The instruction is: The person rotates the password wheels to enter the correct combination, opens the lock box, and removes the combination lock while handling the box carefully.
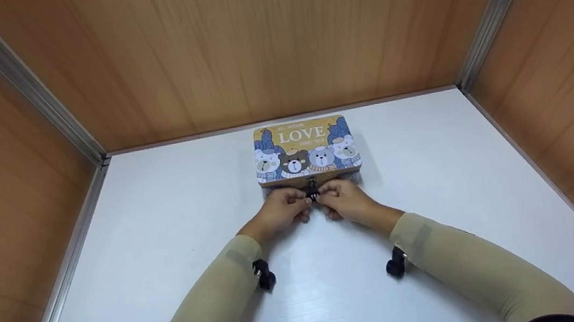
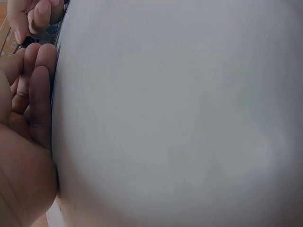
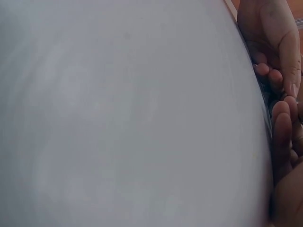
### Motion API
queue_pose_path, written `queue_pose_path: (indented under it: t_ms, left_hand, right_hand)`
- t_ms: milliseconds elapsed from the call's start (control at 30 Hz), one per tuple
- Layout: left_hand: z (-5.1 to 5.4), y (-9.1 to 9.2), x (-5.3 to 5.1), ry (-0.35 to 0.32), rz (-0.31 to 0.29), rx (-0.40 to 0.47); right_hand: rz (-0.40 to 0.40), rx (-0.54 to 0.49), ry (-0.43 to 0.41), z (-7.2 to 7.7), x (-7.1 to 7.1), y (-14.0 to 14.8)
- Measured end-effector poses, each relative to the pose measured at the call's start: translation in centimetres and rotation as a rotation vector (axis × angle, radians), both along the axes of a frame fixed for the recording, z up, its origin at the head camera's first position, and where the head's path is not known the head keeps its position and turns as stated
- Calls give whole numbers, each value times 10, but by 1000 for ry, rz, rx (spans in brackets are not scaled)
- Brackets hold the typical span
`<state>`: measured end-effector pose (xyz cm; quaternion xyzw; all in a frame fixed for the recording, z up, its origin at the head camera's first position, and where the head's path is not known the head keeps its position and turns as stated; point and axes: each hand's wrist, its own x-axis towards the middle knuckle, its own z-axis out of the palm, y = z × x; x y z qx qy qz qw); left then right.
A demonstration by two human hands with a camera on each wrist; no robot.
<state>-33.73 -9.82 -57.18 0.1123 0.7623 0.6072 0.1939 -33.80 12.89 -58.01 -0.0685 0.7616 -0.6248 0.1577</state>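
A small black padlock [image 1: 313, 194] hangs at the box's [image 1: 294, 152] front, probably light, rigid and slick, best taken by its sides; left hand [image 1: 282, 208] and right hand [image 1: 348, 200] pinch it with curled fingers. The bear-printed lid reads "LOVE", fainter "COME TRUE", on the white counter [image 1: 175, 222].

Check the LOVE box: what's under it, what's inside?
The box sits on the white table; the patch directly beneath is covered. Its lid is closed, so the contents can't be seen.
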Motion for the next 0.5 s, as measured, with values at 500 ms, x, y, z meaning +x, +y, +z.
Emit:
queue_pose_path:
  t_ms: [500]
  left_hand:
    - [-2,1,-2,-38,6,0]
  right_hand:
    - [-3,17,5,3,1,-1]
